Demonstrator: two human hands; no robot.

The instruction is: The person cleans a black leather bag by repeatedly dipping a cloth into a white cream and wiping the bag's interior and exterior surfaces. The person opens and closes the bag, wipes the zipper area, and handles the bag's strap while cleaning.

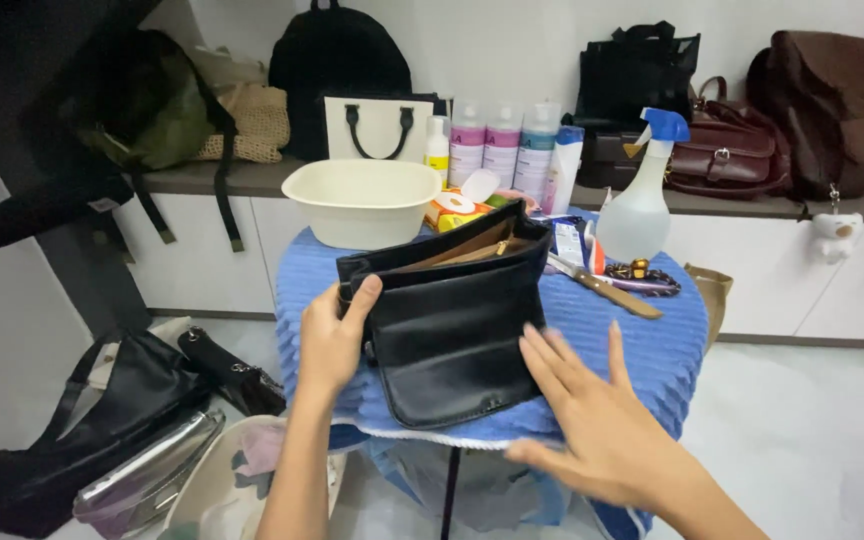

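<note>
Head view, looking down. We see a black leather handbag (452,330) lying on the blue ribbed cover of a small round counter (652,345), close to its near edge, with the open mouth turned toward the far edge and the rounded flap end toward us. Its long axis runs roughly left to right across the counter, tilted a little so that the right end sits farther away.

Our left hand (330,340) is at the bag's left end: the grip is pinched on the upper left corner of the bag, thumb over the rim and fingers behind. Our right hand (592,415) lies at the bag's lower right, near the counter's near edge; its grip is spread flat, fingertips (537,345) touching the bag's right side and holding nothing. The bag therefore lies between the two hands, with the left hand alone gripping it.

Toward the far edge stand a cream basin (362,200), a clear spray bottle with a blue trigger (642,205) and a brush (607,290).
</note>
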